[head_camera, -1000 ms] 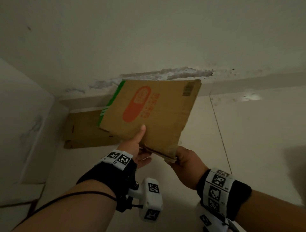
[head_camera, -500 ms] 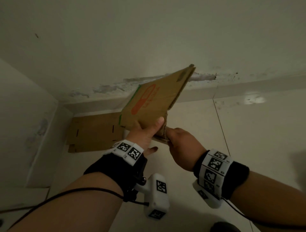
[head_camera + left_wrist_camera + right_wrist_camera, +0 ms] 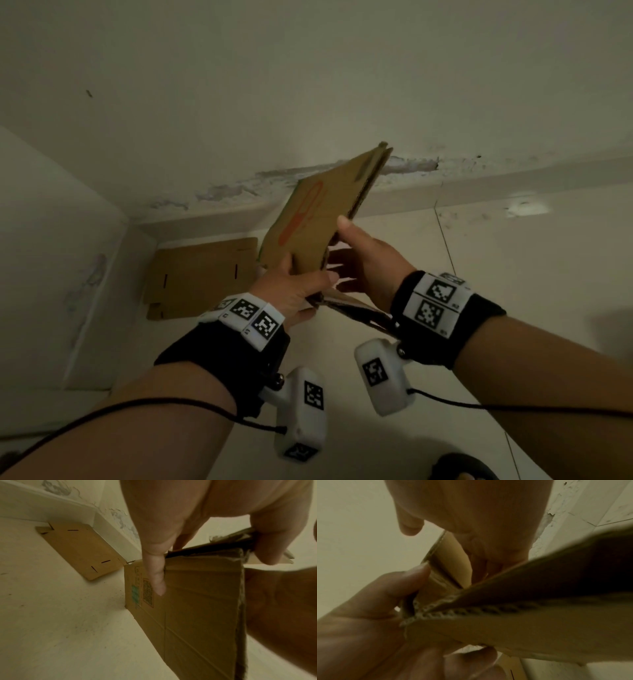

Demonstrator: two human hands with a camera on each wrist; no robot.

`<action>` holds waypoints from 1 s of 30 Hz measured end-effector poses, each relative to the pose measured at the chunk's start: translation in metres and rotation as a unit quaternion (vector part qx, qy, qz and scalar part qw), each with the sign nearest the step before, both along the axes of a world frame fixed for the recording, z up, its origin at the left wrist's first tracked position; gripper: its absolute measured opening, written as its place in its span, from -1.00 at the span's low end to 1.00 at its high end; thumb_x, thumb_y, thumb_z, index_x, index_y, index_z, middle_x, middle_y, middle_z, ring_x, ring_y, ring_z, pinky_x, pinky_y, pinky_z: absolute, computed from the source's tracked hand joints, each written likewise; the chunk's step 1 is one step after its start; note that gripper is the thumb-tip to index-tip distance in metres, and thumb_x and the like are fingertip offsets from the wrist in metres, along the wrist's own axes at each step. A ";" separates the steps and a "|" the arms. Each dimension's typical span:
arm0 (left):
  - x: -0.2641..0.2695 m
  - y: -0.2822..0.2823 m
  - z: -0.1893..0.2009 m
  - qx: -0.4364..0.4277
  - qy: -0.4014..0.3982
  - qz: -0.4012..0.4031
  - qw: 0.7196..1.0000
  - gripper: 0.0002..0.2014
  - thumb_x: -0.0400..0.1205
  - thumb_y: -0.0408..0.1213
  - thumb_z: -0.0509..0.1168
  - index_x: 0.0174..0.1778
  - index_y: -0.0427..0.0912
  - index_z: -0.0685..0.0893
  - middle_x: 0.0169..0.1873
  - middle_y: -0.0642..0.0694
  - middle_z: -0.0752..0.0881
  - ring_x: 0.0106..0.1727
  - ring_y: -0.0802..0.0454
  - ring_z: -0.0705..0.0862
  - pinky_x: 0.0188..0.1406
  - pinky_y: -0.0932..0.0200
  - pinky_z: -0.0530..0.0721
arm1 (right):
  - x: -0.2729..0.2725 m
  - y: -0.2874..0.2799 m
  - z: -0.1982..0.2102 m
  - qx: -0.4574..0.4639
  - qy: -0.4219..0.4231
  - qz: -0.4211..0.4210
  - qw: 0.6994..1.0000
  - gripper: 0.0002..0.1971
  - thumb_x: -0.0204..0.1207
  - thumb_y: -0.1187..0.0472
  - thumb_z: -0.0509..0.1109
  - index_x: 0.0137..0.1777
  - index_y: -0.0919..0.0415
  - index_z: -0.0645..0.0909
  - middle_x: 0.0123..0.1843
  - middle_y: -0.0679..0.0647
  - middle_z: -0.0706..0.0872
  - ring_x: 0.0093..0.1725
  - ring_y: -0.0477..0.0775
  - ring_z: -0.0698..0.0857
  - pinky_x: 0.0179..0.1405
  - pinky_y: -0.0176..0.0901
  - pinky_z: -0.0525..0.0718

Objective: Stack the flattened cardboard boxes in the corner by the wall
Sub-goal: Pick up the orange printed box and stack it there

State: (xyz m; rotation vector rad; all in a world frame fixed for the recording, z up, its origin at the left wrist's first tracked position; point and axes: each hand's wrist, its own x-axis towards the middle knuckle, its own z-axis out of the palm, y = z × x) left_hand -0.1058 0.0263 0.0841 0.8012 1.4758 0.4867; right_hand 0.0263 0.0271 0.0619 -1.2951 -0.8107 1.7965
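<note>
A flattened cardboard box [image 3: 308,233] with a red pill-shaped print is held in the air, tilted steeply on edge, above the floor near the corner. My left hand [image 3: 298,291] grips its lower end, one finger lying on the printed underside [image 3: 197,608] and the others curled over the torn flap edge. My right hand [image 3: 363,263] holds the right-hand edge, thumb up against it and fingers behind the board [image 3: 522,628]. A second flattened box [image 3: 202,274] lies flat on the floor in the corner, against the baseboard [image 3: 80,550].
A wall [image 3: 308,85] with peeling paint runs along the back above a pale baseboard [image 3: 513,178]. Another wall [image 3: 51,240] closes the left side. The floor is pale tile [image 3: 513,274]. Black cables trail from both wrist cameras.
The held box has swung from nearly face-up to steeply on edge. My right hand has moved from the lower corner up the right edge; my left hand keeps its grip at the lower end.
</note>
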 end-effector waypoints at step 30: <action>-0.057 0.014 -0.036 0.020 -0.169 0.382 0.908 -0.75 0.47 -0.37 0.39 0.02 -0.08 0.57 0.08 -0.16 0.72 0.11 -0.17 0.69 0.27 -0.19 0.60 | -0.039 -0.015 -0.041 -0.176 0.014 0.012 0.984 -0.60 0.42 -0.03 0.45 0.12 0.25 0.58 0.05 0.23 0.72 -0.07 0.17 0.69 0.02 0.02 0.72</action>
